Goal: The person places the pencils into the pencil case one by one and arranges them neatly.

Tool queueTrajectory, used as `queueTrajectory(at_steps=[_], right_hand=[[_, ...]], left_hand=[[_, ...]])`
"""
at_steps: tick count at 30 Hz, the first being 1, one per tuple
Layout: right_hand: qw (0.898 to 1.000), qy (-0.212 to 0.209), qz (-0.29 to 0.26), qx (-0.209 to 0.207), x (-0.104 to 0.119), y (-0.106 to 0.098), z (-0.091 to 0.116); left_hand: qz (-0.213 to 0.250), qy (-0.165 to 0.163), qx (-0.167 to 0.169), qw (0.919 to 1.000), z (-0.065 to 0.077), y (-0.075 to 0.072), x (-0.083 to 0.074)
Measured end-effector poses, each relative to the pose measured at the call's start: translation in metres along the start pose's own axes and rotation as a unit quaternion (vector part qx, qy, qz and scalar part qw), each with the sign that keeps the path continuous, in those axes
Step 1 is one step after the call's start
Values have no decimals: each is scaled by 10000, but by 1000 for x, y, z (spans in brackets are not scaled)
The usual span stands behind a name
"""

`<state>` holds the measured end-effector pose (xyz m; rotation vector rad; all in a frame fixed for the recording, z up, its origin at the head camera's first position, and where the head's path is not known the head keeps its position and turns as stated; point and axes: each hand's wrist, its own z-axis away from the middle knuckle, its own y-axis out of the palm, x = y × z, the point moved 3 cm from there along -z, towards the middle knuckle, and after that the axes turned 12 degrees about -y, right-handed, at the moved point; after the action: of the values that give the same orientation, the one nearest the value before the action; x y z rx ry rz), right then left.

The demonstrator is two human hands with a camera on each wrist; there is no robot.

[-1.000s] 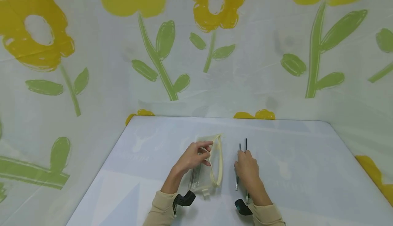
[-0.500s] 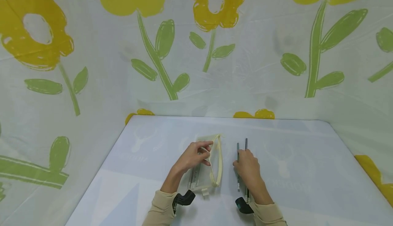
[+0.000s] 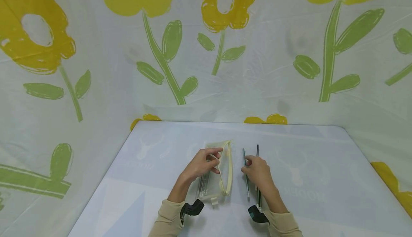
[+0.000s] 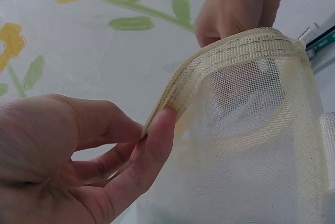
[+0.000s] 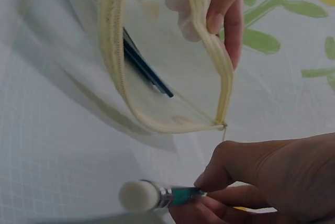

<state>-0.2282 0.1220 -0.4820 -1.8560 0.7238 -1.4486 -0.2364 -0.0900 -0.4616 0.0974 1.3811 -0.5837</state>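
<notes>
A translucent mesh pouch (image 3: 230, 172) with a pale yellow zip edge lies with its mouth gaping to the right. My left hand (image 3: 202, 163) pinches the near side of that mouth between thumb and fingers, seen closely in the left wrist view. Several dark pencils (image 5: 149, 75) lie inside the pouch. My right hand (image 3: 259, 171), right of the pouch mouth, pinches a teal pencil (image 5: 183, 197) with a silver ferrule and white eraser. The eraser end points towards me in the head view. Another dark pencil (image 3: 259, 201) lies under the right hand, partly hidden by it.
Both hands work over a pale white-blue table (image 3: 309, 179). A white curtain (image 3: 267, 69) with yellow flowers and green leaves surrounds its back and sides. A small pale tab (image 3: 214, 201) sticks out from the pouch's near end. Black wrist cameras (image 3: 194, 207) sit beneath both wrists.
My right hand has drawn the teal pencil left, towards the pouch and away from the dark pencil, and the pencil has tilted. The left hand and pouch have stayed nearly still.
</notes>
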Motion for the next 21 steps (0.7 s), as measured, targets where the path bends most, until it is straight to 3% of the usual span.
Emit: queueTrajectory(at_steps=[8,21], right_hand=[[9879,266,-1525,-134,6,0,-2],[9706,122,-2404,-55,27,4,-2]], left_hand=[[-75,-28,-35,10000,1,0,-1],[18,-23,3,10000,-1,0,0]])
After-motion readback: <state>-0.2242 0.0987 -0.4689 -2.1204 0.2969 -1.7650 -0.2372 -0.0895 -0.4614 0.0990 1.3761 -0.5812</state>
